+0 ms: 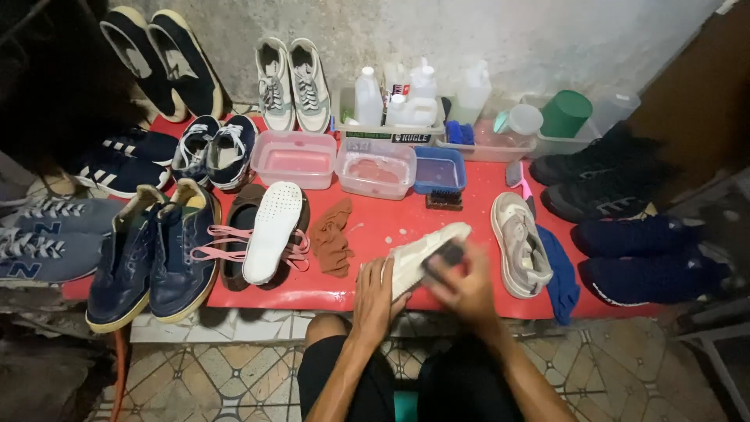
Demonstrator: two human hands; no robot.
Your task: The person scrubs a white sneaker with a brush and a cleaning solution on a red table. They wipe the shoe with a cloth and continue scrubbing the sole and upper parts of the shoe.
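Note:
My left hand (pixel 375 301) grips the heel end of a pale cream sneaker (pixel 426 250) tilted sole-side toward me over the front edge of the red table (pixel 375 227). My right hand (pixel 462 287) is blurred and closed around a dark brush (pixel 448 255) pressed against the sneaker's side. The matching cream sneaker (pixel 519 244) lies to the right on a blue cloth (pixel 559 273). A brown rag (pixel 333 234) lies just left of my left hand.
Clear plastic tubs (pixel 295 159) with pinkish water, a blue tub (pixel 439 170) and white bottles (pixel 369 95) line the table's back. Navy shoes (pixel 152 250), a white insole (pixel 272 230) with pink laces, black boots (pixel 601 176) and dark shoes crowd both sides. Tiled floor lies below.

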